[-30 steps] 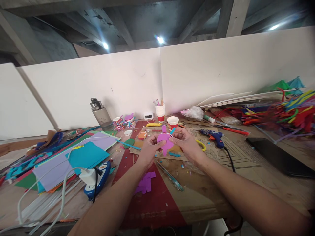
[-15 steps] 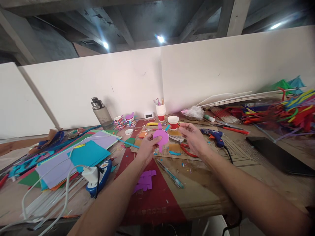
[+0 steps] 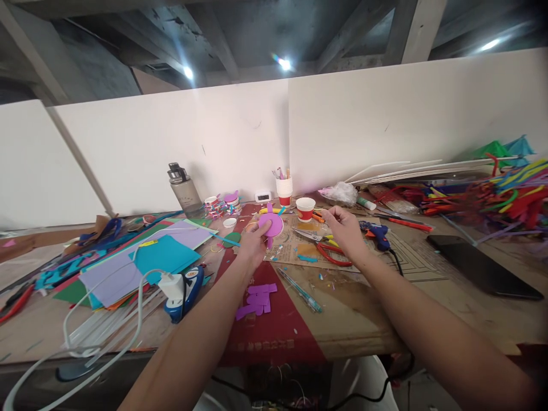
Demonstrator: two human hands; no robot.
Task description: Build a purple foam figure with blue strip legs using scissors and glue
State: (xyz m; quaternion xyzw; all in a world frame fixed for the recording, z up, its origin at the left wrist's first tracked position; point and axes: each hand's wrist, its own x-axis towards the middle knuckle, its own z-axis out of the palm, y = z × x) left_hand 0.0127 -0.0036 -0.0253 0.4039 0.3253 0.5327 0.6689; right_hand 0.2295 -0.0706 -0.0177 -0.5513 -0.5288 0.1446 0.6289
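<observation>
Purple disc (image 3: 274, 225) pinched in left hand (image 3: 253, 242); right hand (image 3: 346, 229) curled near cup (image 3: 305, 213), grip unclear.

Two hands show: the left hand (image 3: 253, 245) grips one purple disc (image 3: 277, 224); the right hand (image 3: 346, 233) is to the right of that grip. Beyond the grip are one clock (image 3: 263, 197) and one pen cup (image 3: 283, 190); beyond and leftward, one bottle (image 3: 185, 194) and two decorated cups (image 3: 232, 204). Left of it: one small white dish (image 3: 230, 223) and one power strip (image 3: 184, 294). Right of it: one red-and-white cup (image 3: 305, 211), one glue gun (image 3: 377, 233), one phone (image 3: 483, 267). Nearer than the grip: one pen (image 3: 301, 290), and purple pieces (image 3: 259, 298) overlapping too much to count.
</observation>
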